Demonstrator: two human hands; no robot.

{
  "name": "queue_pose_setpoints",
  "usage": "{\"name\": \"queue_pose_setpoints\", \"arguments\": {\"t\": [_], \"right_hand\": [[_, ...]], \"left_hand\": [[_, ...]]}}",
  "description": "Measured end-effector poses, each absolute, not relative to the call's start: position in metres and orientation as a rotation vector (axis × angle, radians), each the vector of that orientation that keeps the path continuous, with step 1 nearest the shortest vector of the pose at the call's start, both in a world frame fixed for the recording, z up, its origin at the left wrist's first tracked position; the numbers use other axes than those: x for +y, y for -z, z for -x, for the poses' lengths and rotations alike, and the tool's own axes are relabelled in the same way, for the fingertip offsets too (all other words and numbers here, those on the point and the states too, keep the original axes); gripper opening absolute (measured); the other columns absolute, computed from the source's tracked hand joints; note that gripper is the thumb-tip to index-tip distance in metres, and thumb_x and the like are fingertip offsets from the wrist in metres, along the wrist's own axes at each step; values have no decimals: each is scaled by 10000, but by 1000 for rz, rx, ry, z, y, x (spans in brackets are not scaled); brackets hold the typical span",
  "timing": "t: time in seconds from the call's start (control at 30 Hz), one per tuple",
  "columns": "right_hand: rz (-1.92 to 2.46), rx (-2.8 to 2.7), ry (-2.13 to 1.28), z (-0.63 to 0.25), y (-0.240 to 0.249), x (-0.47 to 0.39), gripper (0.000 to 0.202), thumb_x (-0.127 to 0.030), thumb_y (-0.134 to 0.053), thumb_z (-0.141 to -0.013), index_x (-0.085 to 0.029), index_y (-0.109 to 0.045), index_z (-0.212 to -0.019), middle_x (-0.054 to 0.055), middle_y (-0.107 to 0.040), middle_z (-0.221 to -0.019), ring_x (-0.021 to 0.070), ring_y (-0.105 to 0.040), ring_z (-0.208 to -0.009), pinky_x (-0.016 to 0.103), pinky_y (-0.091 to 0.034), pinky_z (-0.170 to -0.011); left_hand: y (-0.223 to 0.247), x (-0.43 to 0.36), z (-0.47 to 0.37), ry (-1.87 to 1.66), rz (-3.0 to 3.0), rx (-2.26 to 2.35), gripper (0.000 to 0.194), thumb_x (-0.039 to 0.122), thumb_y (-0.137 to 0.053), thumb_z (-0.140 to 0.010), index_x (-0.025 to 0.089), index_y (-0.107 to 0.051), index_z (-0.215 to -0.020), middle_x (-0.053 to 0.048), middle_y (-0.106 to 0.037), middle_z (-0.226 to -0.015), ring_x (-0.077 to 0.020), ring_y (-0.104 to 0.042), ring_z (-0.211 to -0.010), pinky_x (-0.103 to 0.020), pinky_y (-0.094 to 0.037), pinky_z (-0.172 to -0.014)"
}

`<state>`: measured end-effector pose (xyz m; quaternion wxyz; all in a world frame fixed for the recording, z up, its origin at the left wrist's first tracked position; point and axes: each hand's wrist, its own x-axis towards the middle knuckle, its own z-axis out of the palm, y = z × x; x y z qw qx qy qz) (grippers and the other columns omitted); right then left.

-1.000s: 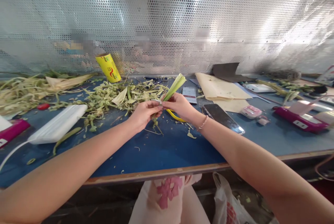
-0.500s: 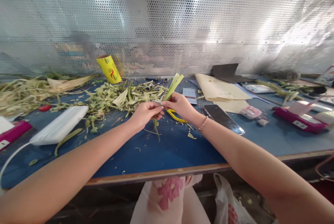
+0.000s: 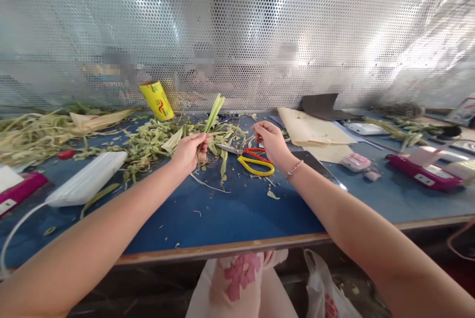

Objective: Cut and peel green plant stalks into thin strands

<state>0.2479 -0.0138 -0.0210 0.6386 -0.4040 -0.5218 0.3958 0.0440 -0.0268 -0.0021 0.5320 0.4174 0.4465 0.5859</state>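
My left hand (image 3: 192, 152) is closed around a green leafy stalk (image 3: 215, 113), whose pale green blades point up and to the right. My right hand (image 3: 269, 140) is apart from it, fingertips pinched together above the scissors; anything between them is too small to make out. The scissors (image 3: 255, 164), with one yellow and one red handle loop, lie on the blue table (image 3: 237, 214), blades toward my left hand. Behind my left hand spreads a pile of green plant scraps (image 3: 148, 142).
A yellow roll (image 3: 158, 100) leans by the perforated metal screen (image 3: 241, 26). On the left are a white device (image 3: 87, 179) and more leaves (image 3: 33, 132). On the right lie a dark phone (image 3: 319, 167), brown paper (image 3: 311, 130) and a magenta power strip (image 3: 426, 174).
My hands have come apart. The left moved left and slightly toward me with the stalk, the right moved right. The scissors, largely hidden before, now show.
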Motion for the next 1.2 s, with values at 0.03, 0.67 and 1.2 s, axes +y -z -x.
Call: {"name": "queue_pose_setpoints", "arguments": {"t": [0.03, 0.67, 1.2], "right_hand": [[952, -1189, -878, -251, 22, -11, 151, -332, -573, -692, -188, -546, -653, -52, -425, -533, 75, -398, -504, 237, -368, -539], [1691, -2352, -151, -238, 32, -26, 285, -316, -474, -802, -205, -592, -1037, 104, -574, -1094, 291, -470, -1083, 397, -374, -867], [1422, -2036, -83, -257, 20, -16, 153, -125, -476, -758, -155, -626, -755, 49, -601, -764, 136, -531, -715, 248, -405, -694]], "left_hand": [[3, -27, -44, -1394, -988, 1072, 63, 125, -600, -689, 93, -619, -639, 32, -483, -490, -23, -427, -416, -136, -359, -405], [9, -16, -39, -1745, -959, 1093, 154, 208, -565, -744, 137, -535, -611, 38, -489, -521, -43, -438, -439, -171, -357, -460], [18, -12, -38, -1730, -1044, 1143, 148, 218, -525, -758, 154, -541, -626, 32, -483, -529, -60, -420, -436, -201, -327, -452]]}}
